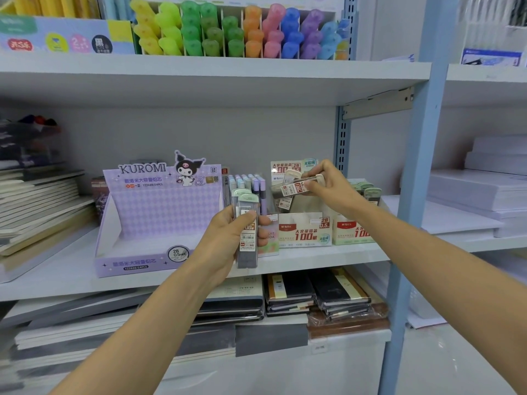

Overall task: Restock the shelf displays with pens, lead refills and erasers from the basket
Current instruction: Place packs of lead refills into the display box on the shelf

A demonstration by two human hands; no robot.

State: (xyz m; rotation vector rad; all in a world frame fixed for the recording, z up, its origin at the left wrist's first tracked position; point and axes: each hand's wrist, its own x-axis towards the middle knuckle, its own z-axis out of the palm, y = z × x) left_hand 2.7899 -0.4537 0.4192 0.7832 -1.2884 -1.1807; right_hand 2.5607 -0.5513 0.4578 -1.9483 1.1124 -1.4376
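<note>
left hand (228,238) grips a small stack of lead refill cases (247,223) upright, in front of the shelf edge. right hand (333,189) pinches one refill case (293,187) sideways, just above the white display box (302,232).

risk: held flat, the case may catch the box wall and drop; the left stack could slide apart.

white shelf (71,275); purple display box (159,212) beside; highlighters (228,32) above; notebooks (288,292) below. basket not in view.

Both bare forearms reach forward from the bottom of the frame. Left hand (225,240) curls thumb and fingers round upright clear plastic lead-refill cases with green caps (247,232). Right hand (332,188) sits higher, fingertips pinching a sideways clear plastic refill case with cream cap (296,187).
</note>
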